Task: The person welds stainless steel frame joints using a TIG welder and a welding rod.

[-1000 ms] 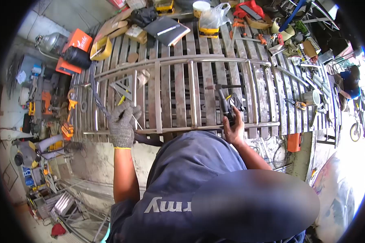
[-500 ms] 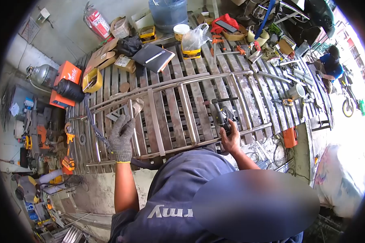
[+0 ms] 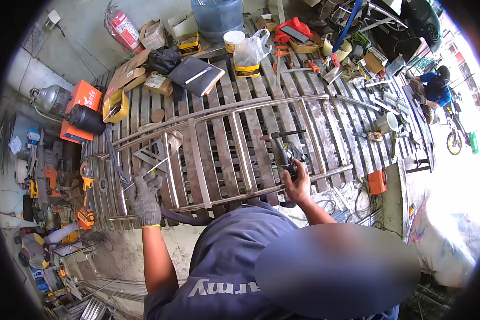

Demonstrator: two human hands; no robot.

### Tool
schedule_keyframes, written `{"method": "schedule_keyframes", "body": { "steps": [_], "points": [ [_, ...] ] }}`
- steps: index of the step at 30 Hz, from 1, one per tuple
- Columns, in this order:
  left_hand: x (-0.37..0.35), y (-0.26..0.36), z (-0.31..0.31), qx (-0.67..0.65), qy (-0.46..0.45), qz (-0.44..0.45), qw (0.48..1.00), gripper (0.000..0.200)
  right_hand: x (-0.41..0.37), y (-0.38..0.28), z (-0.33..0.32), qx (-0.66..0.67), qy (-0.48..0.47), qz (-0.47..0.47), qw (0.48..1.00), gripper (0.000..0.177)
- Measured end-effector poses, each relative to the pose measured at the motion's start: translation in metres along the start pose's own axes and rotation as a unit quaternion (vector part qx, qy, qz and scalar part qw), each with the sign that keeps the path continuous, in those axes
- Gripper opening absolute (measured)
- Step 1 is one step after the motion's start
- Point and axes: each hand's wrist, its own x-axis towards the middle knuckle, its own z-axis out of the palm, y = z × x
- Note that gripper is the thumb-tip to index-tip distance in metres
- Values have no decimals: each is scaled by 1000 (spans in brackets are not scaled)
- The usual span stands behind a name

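A grey knit glove covers my left hand [image 3: 146, 198], which is closed around a thin metal rod [image 3: 159, 165] pointing up and to the right. My bare right hand [image 3: 297, 184] grips the black handle of a TIG welding torch [image 3: 281, 152], its pinkish nozzle facing left. Under both hands lies a frame of shiny metal tubes [image 3: 241, 152], with a flat bar [image 3: 199, 162] across it. Close to the rod are a triangular metal square [image 3: 151, 153] and a crumpled pale cloth or glove [image 3: 175, 140].
The slatted metal bench [image 3: 218, 133] carries the frame. Along its back stand a notebook [image 3: 189, 74], yellow tubs, a blue water jug [image 3: 217, 20] and boxes. An orange grinder [image 3: 85, 194] hangs at the left end. Another person [image 3: 434, 93] crouches at far right.
My left hand has moved down and left, its fingers now closed, and the thin rod shows clearly in it. My right hand keeps the torch in nearly the same place.
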Motion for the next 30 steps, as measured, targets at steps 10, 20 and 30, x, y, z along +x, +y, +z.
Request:
{"method": "schedule_keyframes", "body": {
  "steps": [10,20,30],
  "points": [
    [-35,1,-47,-24,21,-11,999,50,9,-2,-6,-12,-52,4,999,52],
    [-92,-4,-59,-57,123,-57,989,34,22,-5,-8,-29,-90,42,995,56],
    [-93,9,-62,28,127,-46,990,37,22,25,3,54,-101,33,993,65]
  ]
}}
